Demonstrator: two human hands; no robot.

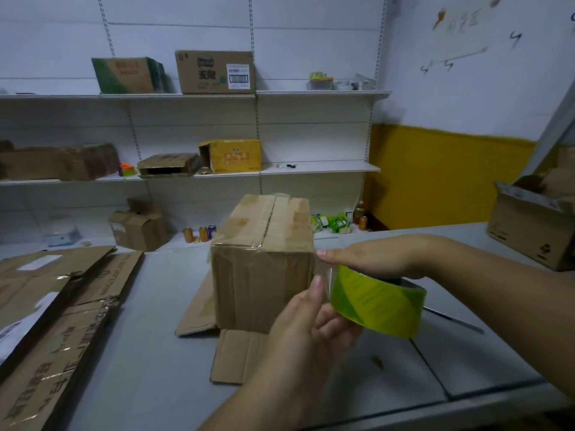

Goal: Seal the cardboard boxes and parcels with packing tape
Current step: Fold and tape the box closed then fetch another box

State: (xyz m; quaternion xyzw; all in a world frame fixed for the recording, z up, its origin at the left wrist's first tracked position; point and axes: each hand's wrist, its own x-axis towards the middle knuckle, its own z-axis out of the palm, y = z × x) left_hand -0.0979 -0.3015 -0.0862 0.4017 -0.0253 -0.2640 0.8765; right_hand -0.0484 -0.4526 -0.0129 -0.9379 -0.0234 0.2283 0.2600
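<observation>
The cardboard box point(264, 265) you are sealing stands at the centre of the frame on the grey desk point(149, 337). Its top flaps are folded shut along a middle seam, and clear tape already runs across its near top edge. Two lower flaps point(239, 353) splay out flat on the desk beneath it, so the underside looks not yet sealed. Just right of the box you hold a green-and-yellow tape roll point(376, 301) in both hands. Your left hand point(314, 321), rising from the bottom of the frame, has its grip curled round the roll from below, with the thumb laid on the clear strip point(323, 272) near the box's right corner. Your right hand point(373, 258), reaching in from the right, has its grip closed over the top of the roll, thumb pointing at the box. This hold probably keeps the strip taut and level with the box's side so it can be laid flat. Whether the strip's end touches the cardboard cannot be told. Flattened cardboard sheets point(62, 306) lie on the desk at lower left. An open box point(529, 231) sits at the right edge. White wall shelves point(311, 168) across the upper frame carry more cartons.
</observation>
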